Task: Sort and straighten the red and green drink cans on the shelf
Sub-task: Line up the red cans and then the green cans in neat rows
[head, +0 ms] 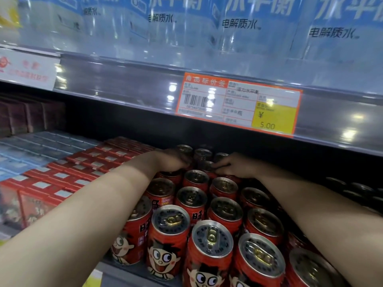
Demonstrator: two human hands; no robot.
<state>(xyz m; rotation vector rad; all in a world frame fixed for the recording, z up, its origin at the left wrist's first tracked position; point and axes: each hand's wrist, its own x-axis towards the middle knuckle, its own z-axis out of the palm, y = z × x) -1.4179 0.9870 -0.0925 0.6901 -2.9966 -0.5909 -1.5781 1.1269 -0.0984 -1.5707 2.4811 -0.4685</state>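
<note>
Several red drink cans (193, 200) with a cartoon face stand in rows on the shelf (124, 270), running from the front edge to the dark back. Both my arms reach deep over them. My left hand (172, 161) is curled over the top of a can in the back left row. My right hand (232, 165) lies over the back cans on the right, its fingertips touching a can top (207, 165). Whether either hand grips a can is hidden in the shadow. No green can shows clearly.
Red cartons (62, 183) with silver tabs fill the shelf to the left, pale blue cartons (31, 150) beyond them. Dark can tops (356, 189) sit at the right. The upper shelf edge carries a 5.00 price tag (238, 104), with water bottles (238, 27) above.
</note>
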